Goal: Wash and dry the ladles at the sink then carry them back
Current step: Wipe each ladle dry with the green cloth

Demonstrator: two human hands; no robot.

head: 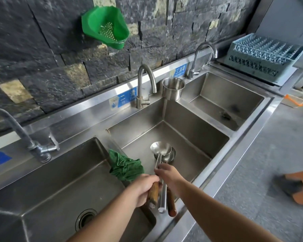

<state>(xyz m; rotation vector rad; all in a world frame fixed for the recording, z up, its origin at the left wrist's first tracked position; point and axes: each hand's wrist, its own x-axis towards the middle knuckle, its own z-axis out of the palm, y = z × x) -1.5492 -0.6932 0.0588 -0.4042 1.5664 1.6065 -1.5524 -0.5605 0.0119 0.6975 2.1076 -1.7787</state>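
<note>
Steel ladles (162, 154) lie bunched in the middle sink (191, 130), bowls toward the back wall, handles running to the front edge. Left hand (144, 186) grips a wooden handle; right hand (170, 175) pinches the shafts just beyond it.

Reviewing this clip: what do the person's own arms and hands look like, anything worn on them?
Both forearms are bare as far as the frame shows, with no sleeve in view. The left hand and right hand wear no gloves. No watch, bracelet or ring is visible. The fingernails look short and unpainted, though they are small in this view.
</note>
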